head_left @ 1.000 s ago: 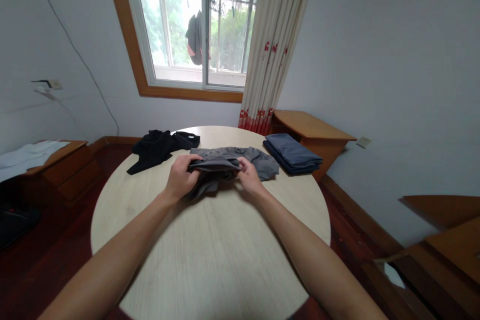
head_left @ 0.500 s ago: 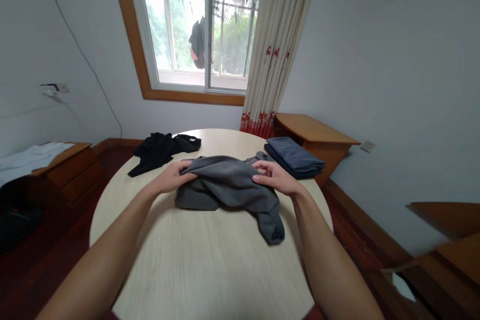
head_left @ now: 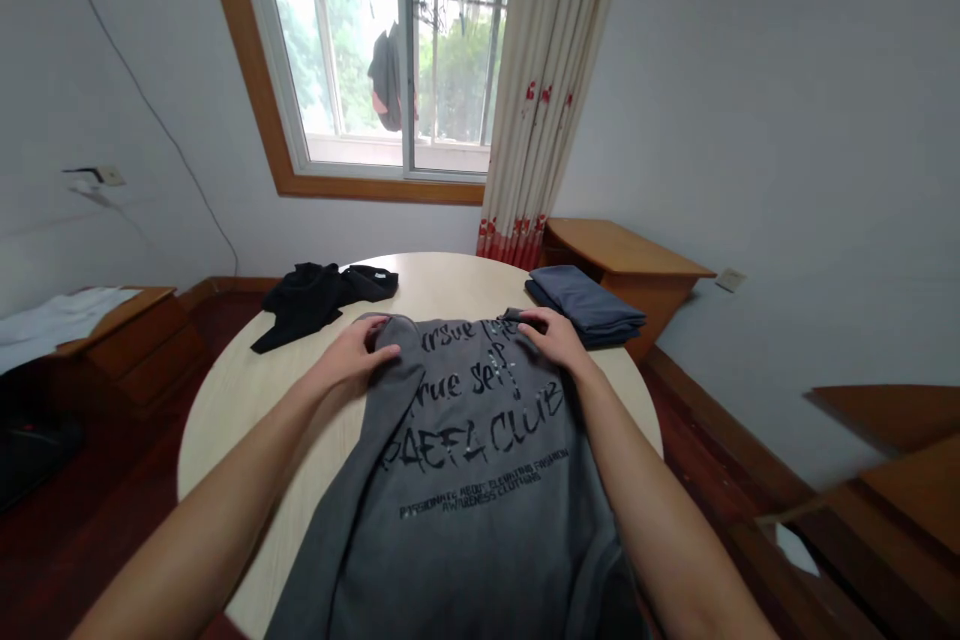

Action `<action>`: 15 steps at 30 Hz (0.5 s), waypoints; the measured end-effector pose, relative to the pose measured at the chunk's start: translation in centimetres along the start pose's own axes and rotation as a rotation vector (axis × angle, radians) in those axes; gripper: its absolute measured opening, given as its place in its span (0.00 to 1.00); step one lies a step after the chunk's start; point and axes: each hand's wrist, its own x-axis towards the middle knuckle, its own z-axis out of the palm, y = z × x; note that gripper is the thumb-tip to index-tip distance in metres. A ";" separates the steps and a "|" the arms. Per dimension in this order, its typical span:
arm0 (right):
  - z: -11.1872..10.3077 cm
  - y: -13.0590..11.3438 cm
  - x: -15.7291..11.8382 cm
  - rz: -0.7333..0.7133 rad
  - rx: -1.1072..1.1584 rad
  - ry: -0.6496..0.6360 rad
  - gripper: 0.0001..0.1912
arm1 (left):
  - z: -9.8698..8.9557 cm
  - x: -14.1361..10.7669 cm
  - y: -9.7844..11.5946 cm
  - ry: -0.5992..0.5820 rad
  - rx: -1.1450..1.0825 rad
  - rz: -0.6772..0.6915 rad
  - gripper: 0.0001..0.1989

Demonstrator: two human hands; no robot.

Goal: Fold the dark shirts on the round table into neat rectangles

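Note:
A dark grey long-sleeved sweatshirt (head_left: pixel 465 540) lies spread over the near half of the table, black lettering facing up, its lower part running out of view at the bottom. At its upper left, my left hand (head_left: pixel 358 352) grips the cloth between thumb and fingers, where a sleeve folds along the side. My right hand (head_left: pixel 555 338) is closed on the upper right edge, fingers curled over the fabric. Some of the top line of print is covered by the folded cloth.
The round pale table (head_left: pixel 442 285) carries a crumpled black garment (head_left: pixel 307 300) at the far left and a stack of folded dark blue clothes (head_left: pixel 589 305) at the far right. Behind stand a wooden desk (head_left: pixel 622 245), a patterned curtain (head_left: pixel 551 90) and a window.
The sweatshirt was bunched up between my hands; now it is opened out towards me and its print shows. Both hands stay close to where they were.

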 end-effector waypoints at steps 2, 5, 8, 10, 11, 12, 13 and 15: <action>0.6 0.8 0.0 0.014 -0.155 -0.050 0.21 | 2.0 -0.2 -0.3 0.010 0.178 0.015 0.42; 1.5 1.2 -0.1 0.080 -0.319 -0.152 0.35 | 3.3 -0.2 -0.4 -0.004 0.322 -0.001 0.33; 2.1 1.0 0.1 0.161 -0.403 -0.183 0.30 | 2.1 0.4 -0.7 0.075 0.294 0.015 0.20; 2.1 0.9 0.4 0.203 -0.423 -0.111 0.18 | 0.3 1.1 -1.6 0.248 0.194 0.012 0.17; 1.9 0.8 0.5 0.204 -0.419 -0.030 0.14 | -0.8 1.4 -2.3 0.352 0.122 0.001 0.16; 1.5 0.8 0.7 0.190 -0.406 0.078 0.12 | -1.8 1.7 -3.1 0.452 0.040 -0.017 0.15; 1.1 0.8 0.8 0.162 -0.383 0.201 0.12 | -2.9 1.9 -3.9 0.545 -0.043 -0.041 0.14; 0.1 1.0 0.8 0.102 -0.318 0.418 0.12 | -4.7 2.2 -5.5 0.697 -0.176 -0.092 0.13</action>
